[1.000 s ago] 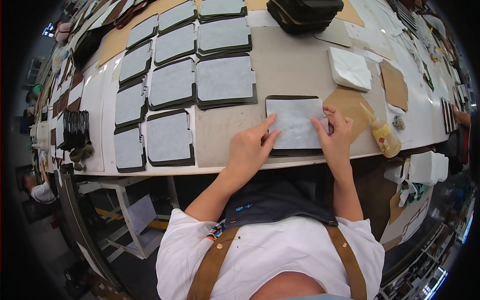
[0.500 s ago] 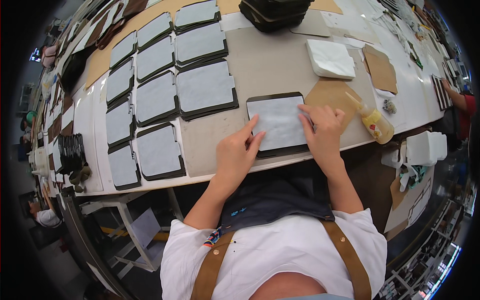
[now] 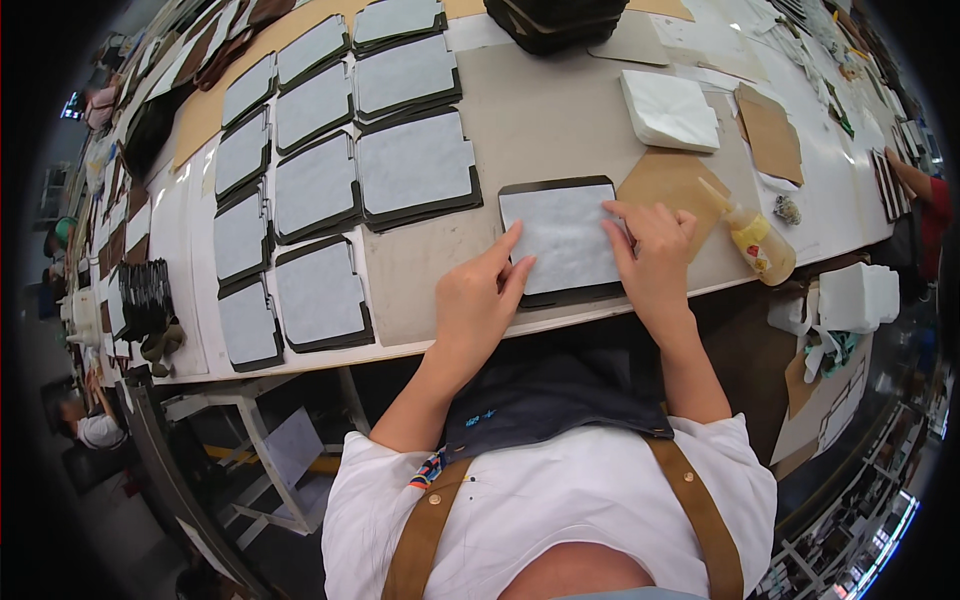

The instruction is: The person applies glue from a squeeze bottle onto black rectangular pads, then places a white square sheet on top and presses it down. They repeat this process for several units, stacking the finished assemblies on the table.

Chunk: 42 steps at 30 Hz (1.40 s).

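A dark panel (image 3: 570,298) topped with a pale sheet (image 3: 560,235) lies flat at the near edge of the desk (image 3: 845,195), squarely between the two hands. The dark material shows as a strip along the sheet's far side and another along its near side.

The left hand (image 3: 472,300) is at the panel's left side, its wrist over the desk's near edge. Its forefinger and thumb are spread apart, the tips at the left margin of the sheet, forefinger farther from the near edge than thumb. The right hand (image 3: 652,255) mirrors it at the right side: forefinger at the sheet's far right corner, thumb on the right margin, the two apart. Neither hand is clamped on anything; whether the tips press or only rest cannot be told.

Beyond the right hand, toward the desk's right end, a brown card (image 3: 665,183) lies just beside the panel. A squeeze bottle (image 3: 765,252) with yellowish contents lies near the desk's near edge, its nozzle over the card. A white stack of sheets (image 3: 668,110) lies farther toward the far edge. Leftward of the panel, well apart from the left hand, similar sheet-topped panels (image 3: 417,160) lie in rows running toward the desk's far edge.
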Motion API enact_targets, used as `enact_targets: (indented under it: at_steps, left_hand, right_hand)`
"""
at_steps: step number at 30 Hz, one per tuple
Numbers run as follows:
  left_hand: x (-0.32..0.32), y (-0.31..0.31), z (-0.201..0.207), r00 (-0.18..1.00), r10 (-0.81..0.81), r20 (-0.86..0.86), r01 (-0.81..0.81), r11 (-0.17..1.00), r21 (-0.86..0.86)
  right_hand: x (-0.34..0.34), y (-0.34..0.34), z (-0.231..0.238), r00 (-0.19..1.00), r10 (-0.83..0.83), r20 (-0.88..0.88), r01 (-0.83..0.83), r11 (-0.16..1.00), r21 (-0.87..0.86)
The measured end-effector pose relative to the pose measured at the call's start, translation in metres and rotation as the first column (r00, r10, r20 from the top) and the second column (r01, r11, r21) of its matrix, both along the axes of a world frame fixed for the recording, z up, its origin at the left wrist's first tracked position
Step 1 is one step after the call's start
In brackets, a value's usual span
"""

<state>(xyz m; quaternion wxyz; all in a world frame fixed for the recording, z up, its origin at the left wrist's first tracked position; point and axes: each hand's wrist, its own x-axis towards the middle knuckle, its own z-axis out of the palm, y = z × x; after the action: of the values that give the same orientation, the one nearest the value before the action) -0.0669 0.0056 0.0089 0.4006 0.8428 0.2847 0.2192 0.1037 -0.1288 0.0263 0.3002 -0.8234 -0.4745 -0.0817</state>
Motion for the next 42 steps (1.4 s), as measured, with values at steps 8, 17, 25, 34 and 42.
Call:
enact_targets:
  at_steps: [8, 17, 25, 34, 42]
  left_hand:
    - [-0.007, 0.012, 0.008, 0.999, -0.012, -0.042, 0.010, 0.998, -0.063]
    - [-0.008, 0.029, 0.016, 0.996, -0.021, -0.082, 0.028, 0.996, 0.081]
    - [0.005, 0.013, 0.003, 0.986, -0.087, -0.139, 0.135, 0.913, 0.384]
    - [0.000, 0.015, 0.001, 0.973, -0.072, -0.217, 0.152, 0.915, 0.374]
    - [-0.004, 0.027, -0.001, 0.969, -0.131, -0.209, 0.191, 0.936, 0.297]
  right_hand:
    - [0.000, -0.001, -0.002, 1.000, -0.006, 0.020, 0.006, 0.999, -0.031]
    - [0.001, -0.002, -0.005, 0.999, -0.008, 0.051, 0.011, 0.997, -0.074]
    - [-0.005, 0.000, -0.001, 0.995, 0.001, 0.099, 0.005, 0.998, -0.062]
    - [-0.001, -0.003, 0.000, 0.998, 0.005, 0.056, 0.000, 0.997, -0.078]
    - [0.006, -0.013, -0.005, 0.993, -0.060, -0.100, 0.055, 0.997, -0.055]
